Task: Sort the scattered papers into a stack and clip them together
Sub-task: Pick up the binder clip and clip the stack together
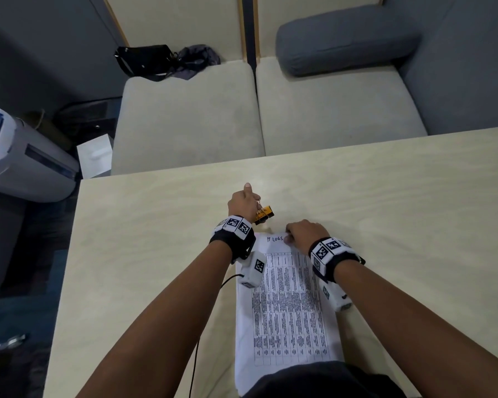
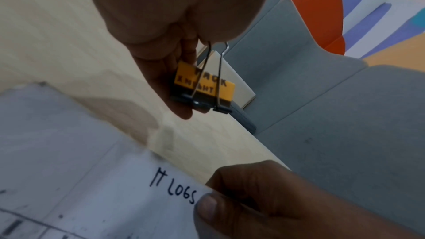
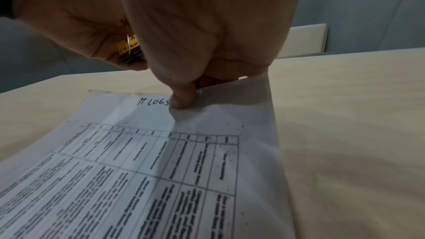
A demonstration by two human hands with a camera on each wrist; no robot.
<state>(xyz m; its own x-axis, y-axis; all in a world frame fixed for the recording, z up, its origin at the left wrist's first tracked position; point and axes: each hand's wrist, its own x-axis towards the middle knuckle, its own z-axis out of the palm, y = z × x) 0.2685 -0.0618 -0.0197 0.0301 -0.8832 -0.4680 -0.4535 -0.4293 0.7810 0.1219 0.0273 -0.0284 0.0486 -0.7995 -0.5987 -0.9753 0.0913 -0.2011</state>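
Observation:
A stack of white printed papers (image 1: 288,305) headed "IT LOGS" lies lengthwise on the pale wooden table (image 1: 400,214), its near end at my body. My right hand (image 1: 304,231) pinches the stack's far edge, thumb on top, and lifts that edge a little (image 3: 184,97). My left hand (image 1: 243,203) hovers just beyond the stack's far left corner and holds a yellow and black binder clip (image 1: 264,214) by its wire handles. The clip (image 2: 204,86) hangs above the table, apart from the papers (image 2: 92,179).
Beige seat cushions (image 1: 190,116) and a grey bolster (image 1: 345,38) lie beyond the table's far edge. A black bag (image 1: 147,61) sits on the left cushion. A grey and blue machine (image 1: 20,156) stands on the floor at left. A cable (image 1: 196,363) runs along my left forearm.

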